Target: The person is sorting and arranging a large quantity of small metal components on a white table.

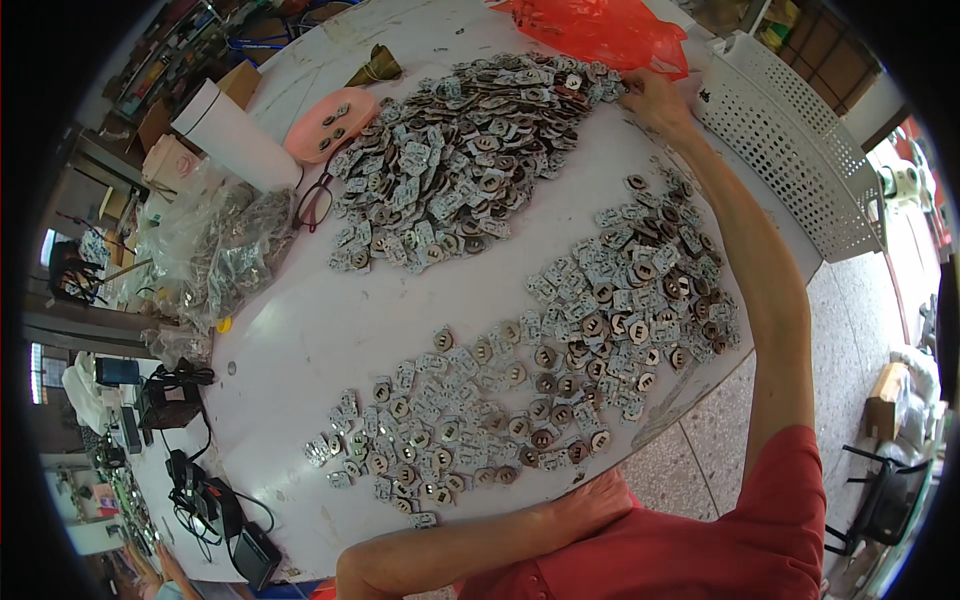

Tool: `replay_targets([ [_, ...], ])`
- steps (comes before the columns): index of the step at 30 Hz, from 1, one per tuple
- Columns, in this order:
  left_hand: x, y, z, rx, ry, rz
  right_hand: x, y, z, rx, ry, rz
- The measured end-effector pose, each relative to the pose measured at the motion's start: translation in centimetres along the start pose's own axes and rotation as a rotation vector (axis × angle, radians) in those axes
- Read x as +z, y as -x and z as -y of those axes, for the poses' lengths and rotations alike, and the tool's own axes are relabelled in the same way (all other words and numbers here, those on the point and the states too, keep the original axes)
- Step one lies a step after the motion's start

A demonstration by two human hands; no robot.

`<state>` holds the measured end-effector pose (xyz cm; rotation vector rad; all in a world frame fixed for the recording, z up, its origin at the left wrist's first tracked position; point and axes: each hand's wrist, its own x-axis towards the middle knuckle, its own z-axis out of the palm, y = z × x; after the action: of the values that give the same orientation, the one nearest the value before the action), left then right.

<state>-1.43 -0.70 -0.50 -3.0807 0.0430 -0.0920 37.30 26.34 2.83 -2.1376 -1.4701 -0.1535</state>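
My right hand [655, 102] reaches far across the table, its fingers curled at the right end of a large heap of small metal parts [470, 150]. The parts are flat plates with round brown discs on them. What the fingertips hold, if anything, is too small to make out. Close by lies a red plastic bag [600, 30]. Nearer to me, more of the same parts [590, 340] spread in a loose layer. My left hand [600, 500] rests at the table's near edge against my red shirt, and its fingers are mostly hidden.
A white perforated basket [790, 140] stands at the right edge. Left of the heap are a pink dish [330, 125] with a few parts, eyeglasses [315, 203], a white cylinder [235, 135] and clear plastic bags [215, 250]. Black adapters with cables [215, 505] lie at the lower left.
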Motion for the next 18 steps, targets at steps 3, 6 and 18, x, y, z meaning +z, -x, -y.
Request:
replay_targets([
  [3, 0.3, 0.0, -0.3, -0.050, 0.099, -0.023, -1.1, 0.5, -1.0, 0.033, -0.069, 0.059],
  [6, 0.2, 0.0, -0.1, 0.041, 0.127, 0.012, -1.7, 1.0, -1.5, 0.051, -0.202, 0.173],
  [18, -0.3, -0.2, 0.2, 0.049, 0.029, 0.035, -0.6, 1.1, -2.5, -0.039, -0.255, 0.131],
])
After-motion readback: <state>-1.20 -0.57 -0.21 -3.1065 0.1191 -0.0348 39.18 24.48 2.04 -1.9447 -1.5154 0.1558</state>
